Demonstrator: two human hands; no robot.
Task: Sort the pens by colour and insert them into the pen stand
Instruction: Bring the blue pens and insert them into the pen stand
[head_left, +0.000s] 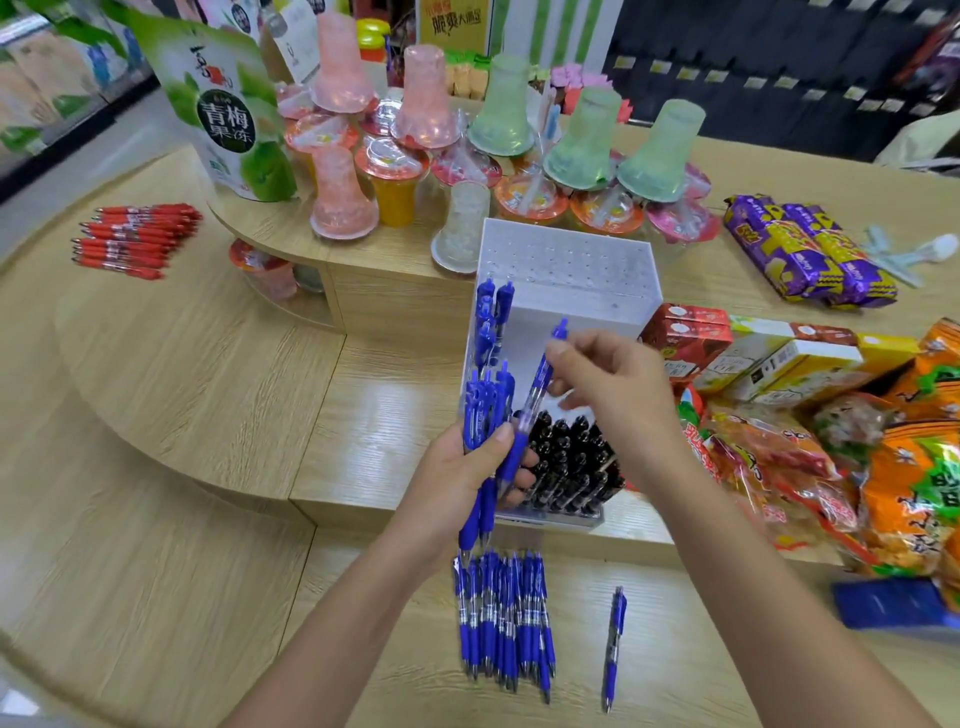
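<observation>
- My left grip (457, 467) is closed round a bundle of blue plastic click pens (475, 421), just in front of the white perforated plastic pen stand (566, 270).
- My right grip (613, 389) pinches one blue click pen (540, 374) near its top between thumb and fingertips. The pen is tilted over the stand, and its lower end lies under my left thumb.
- Black click pens (571, 457) fill the front rows of the stand.
- Risk, I think: pulling this pen out may drag its neighbours loose, and they would drop onto the black pens.
- The tip may also enter a black row, because my hands hide the holes.
</observation>
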